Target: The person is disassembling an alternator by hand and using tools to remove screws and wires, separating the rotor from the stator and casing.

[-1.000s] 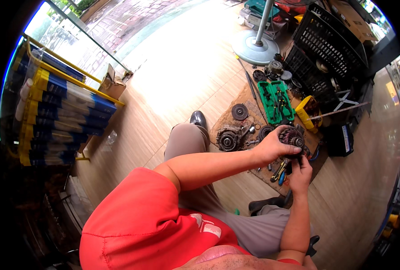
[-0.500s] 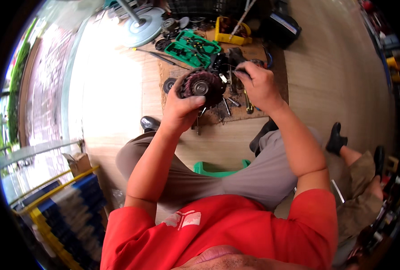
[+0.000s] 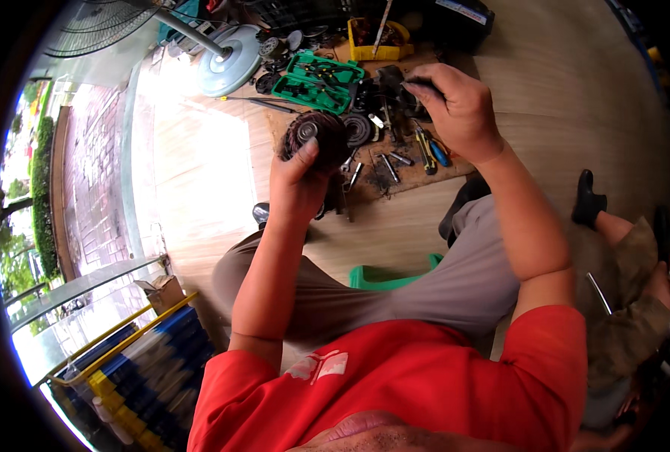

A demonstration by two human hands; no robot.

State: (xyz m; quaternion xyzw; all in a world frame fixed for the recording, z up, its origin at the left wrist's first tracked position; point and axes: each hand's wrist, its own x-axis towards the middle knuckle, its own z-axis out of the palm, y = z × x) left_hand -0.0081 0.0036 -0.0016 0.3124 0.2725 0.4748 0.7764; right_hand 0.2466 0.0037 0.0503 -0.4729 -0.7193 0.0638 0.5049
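- A round, rusty-brown motor part (image 3: pixel 314 135), ribbed around its rim with a pale metal hub at its centre, was held up in the air at centre-left, above the floor and nearer than the spread of tools.
- The left hand (image 3: pixel 299 181) gripped it from below, its fingers (image 3: pixel 305 154) wrapped up the near side and clenched around the rim; the part could have slipped from so partial a hold and dropped onto the knee or the wooden floor (image 3: pixel 199 173).
- The right hand (image 3: pixel 459 105), further right and well apart from the part, pinched a small dark piece (image 3: pixel 414 84) at its fingertips; what that piece was could not be told.
- Beyond lay a brown mat (image 3: pixel 395 181) strewn with pliers and sockets, a green tool case (image 3: pixel 316 81) and a fan base (image 3: pixel 229 69); loose tools underfoot could have caught a falling part.
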